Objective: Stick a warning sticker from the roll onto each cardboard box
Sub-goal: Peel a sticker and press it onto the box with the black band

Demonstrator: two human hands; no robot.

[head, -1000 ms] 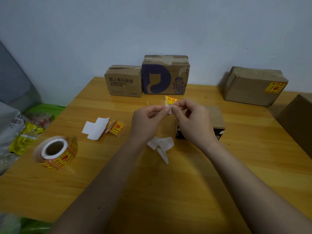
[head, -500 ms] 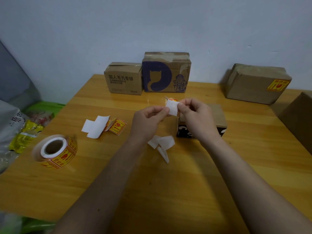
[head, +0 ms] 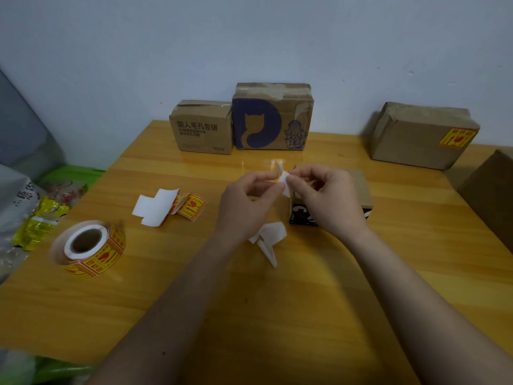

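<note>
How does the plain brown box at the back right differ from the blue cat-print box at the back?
The plain brown cardboard box carries a yellow warning sticker; the blue cat-print cardboard box shows none. The plain box is unprinted and wider; the cat-print one stands taller. Both rest against the wall.

Left cardboard box reads "国人毛孔专研" and "RNW".

Yellow-red sticker roll; seemingly white paper scrap.
</note>
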